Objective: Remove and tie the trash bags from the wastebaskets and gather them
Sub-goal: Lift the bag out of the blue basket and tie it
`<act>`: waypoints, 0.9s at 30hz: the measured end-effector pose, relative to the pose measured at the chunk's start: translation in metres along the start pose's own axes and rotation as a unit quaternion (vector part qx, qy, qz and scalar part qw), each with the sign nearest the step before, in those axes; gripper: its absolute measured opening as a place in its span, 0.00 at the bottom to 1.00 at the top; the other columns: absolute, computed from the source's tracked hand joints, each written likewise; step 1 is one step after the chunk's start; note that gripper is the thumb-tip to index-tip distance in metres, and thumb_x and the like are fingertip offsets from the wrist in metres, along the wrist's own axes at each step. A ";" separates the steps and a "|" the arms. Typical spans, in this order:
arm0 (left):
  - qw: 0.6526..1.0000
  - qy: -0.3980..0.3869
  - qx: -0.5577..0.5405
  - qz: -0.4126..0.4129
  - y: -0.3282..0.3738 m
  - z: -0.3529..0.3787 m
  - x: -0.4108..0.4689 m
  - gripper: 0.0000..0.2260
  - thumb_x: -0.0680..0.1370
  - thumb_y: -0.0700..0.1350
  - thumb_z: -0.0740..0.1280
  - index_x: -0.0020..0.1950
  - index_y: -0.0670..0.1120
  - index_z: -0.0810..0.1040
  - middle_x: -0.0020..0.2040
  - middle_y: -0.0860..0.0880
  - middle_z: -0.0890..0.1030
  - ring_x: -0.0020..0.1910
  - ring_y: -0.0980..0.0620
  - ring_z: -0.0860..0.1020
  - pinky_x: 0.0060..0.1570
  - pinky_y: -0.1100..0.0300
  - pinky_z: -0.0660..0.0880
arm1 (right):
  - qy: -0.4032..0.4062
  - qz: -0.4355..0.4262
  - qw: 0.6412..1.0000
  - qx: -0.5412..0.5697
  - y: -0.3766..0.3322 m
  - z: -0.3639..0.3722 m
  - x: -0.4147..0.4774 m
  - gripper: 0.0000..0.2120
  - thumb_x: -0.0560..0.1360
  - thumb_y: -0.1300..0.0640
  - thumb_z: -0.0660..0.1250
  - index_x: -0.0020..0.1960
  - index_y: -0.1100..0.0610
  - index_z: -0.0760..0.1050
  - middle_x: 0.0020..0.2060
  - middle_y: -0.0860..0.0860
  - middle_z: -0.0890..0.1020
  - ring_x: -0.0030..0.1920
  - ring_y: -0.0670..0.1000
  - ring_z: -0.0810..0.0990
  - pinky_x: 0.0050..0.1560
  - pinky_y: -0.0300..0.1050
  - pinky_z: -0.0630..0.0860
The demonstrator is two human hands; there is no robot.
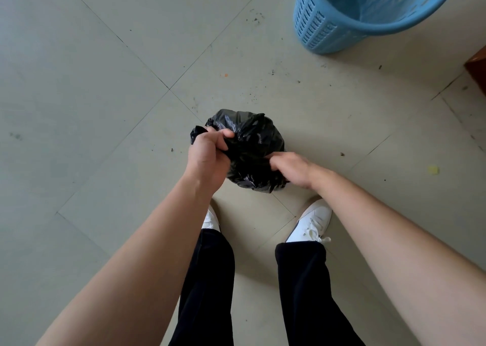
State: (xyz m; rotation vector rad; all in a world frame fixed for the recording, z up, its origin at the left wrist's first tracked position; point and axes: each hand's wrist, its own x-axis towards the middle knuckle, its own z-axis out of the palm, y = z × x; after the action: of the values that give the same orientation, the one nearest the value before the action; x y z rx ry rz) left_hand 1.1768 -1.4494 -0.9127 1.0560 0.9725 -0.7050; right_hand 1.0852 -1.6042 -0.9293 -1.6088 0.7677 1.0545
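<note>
Black plastic fills the space between the 2 hands. It is the trash bag point(249, 145), round and full. The left hand point(207, 159) is curled tight round a bunch of the bag's top. A little end of plastic pokes out past that hand on its left side. The right hand point(292, 170) pinches the other side of the bag with bent fingers, a bit lower than the left hand. I cannot tell if the bag sits on the floor point(105, 82) or hangs just over it.

Far past the right hand, up and to the right, stands the blue wastebasket point(342, 24) with rows of holes in its wall, well apart from the bag. Under the hands are 2 white shoes point(311, 223) and black trouser legs point(210, 280). Small dark crumbs point(272, 72) dot the floor beyond the hands. 1 yellow scrap point(433, 170) lies well to the right of the right hand.
</note>
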 end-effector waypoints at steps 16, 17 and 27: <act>0.965 0.068 0.252 0.025 -0.008 -0.011 -0.001 0.20 0.65 0.26 0.57 0.21 0.47 0.75 0.37 0.48 0.78 0.41 0.48 0.75 0.43 0.59 0.72 | 0.249 0.035 0.945 0.211 0.001 -0.012 0.019 0.07 0.74 0.51 0.72 0.42 0.54 0.83 0.40 0.50 0.85 0.40 0.49 0.82 0.46 0.41 0.78; 0.956 0.116 0.269 0.026 -0.005 -0.024 0.006 0.15 0.64 0.27 0.59 0.27 0.45 0.76 0.37 0.47 0.77 0.40 0.47 0.74 0.43 0.58 0.73 | 0.300 0.070 0.927 0.215 0.013 -0.020 0.020 0.08 0.74 0.51 0.72 0.41 0.55 0.83 0.36 0.51 0.84 0.37 0.49 0.81 0.42 0.41 0.76; 0.967 0.136 0.217 0.011 0.006 -0.061 0.014 0.11 0.73 0.26 0.56 0.40 0.41 0.67 0.38 0.42 0.71 0.34 0.47 0.78 0.44 0.52 0.81 | 0.269 0.048 0.886 0.374 0.045 -0.036 0.011 0.05 0.79 0.54 0.68 0.44 0.52 0.77 0.39 0.49 0.81 0.35 0.44 0.79 0.34 0.37 0.74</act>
State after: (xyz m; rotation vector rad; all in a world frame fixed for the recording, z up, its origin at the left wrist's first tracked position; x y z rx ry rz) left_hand 1.1687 -1.3908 -0.9332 1.5782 1.0621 -0.7881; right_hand 1.0599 -1.6506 -0.9538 -1.1713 1.4301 0.2632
